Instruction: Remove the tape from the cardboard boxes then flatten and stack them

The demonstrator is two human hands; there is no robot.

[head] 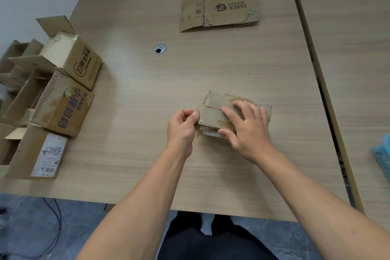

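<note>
Wooden table (147,101) spreads wide round our small cardboard box (213,115), toward the near edge | left hand (181,129) pinches tape (198,111) at its left end | right hand (249,131) lies flat on top, digits spread | flattened box (219,11) far side | opened boxes (63,91) crowd left edge

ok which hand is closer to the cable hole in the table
Left. The left hand, pinching tape at the small box's left end, is nearside, slightly right of the cable hole; the right hand presses the box top, farther right.
</note>
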